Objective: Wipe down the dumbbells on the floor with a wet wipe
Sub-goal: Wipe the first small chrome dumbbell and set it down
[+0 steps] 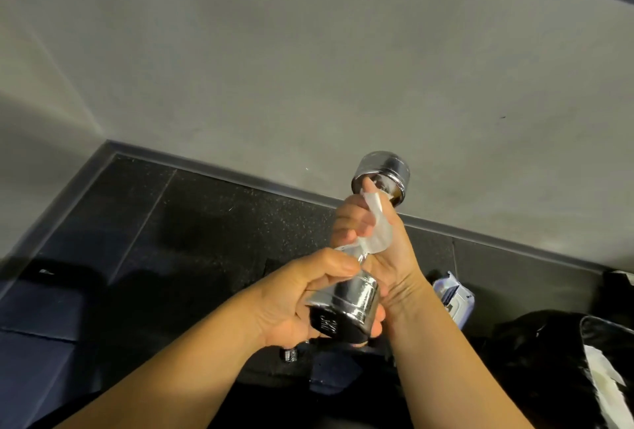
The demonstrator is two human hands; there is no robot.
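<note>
A chrome dumbbell (356, 294) is lifted off the floor and points away from me, its far head (384, 171) up near the wall. My left hand (291, 305) grips the near head from below, its black end cap facing me. My right hand (370, 233) is wrapped round the handle with a white wet wipe (375, 226) pressed between palm and bar. The handle itself is hidden by fingers and wipe. A second chrome dumbbell (289, 355) shows only as a small end on the floor under my left wrist.
A pack of wet wipes (454, 294) lies on the dark speckled floor to the right. A black bag (549, 360) with a white crumpled sheet (607, 380) sits at the lower right. A grey wall and baseboard (240, 181) run close ahead.
</note>
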